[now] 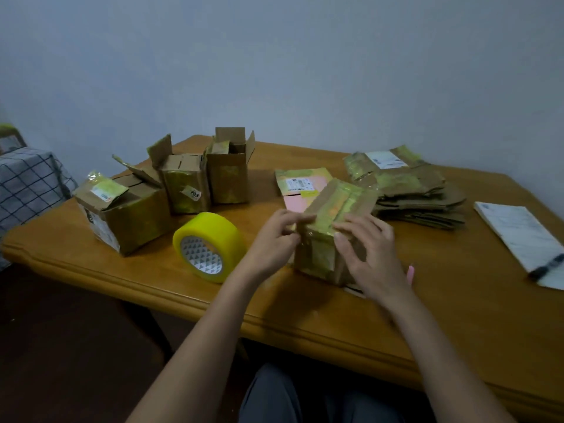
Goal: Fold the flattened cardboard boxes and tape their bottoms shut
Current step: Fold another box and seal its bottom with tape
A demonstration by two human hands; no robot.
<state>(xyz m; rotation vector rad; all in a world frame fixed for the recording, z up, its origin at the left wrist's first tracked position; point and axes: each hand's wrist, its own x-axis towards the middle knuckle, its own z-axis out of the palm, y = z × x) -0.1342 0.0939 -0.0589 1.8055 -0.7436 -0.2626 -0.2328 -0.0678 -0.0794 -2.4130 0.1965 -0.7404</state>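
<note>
Box (331, 230) at the table's (457, 300) near centre, standing with its taped bottom turned up and toward the person so the seam can be reached. Left hand (271, 239) pinches at the box's upper left edge, fingers curled, its grip apparently closed on the tape end or flap corner; which of the two cannot be told. Right hand (366, 248) lies over the near face with fingers nearly straight, its grip apart, pressing rather than clasping, probably to smooth tape down and steady the box.

Tape roll (210, 247) stands on edge just left of the left hand, kept within reach for the next strip. Three folded boxes (171, 190) stand grouped at the far left with top flaps open, set aside as finished work by the look of them. Flat stack (409, 190) waits at the far right, well apart from the finished group; a pink flat piece (300, 190) lies just behind the box. Notepad (518, 236) with a pen (546, 265) rests near the right edge.

Judged stage: sealing one bottom, several flats remaining.
</note>
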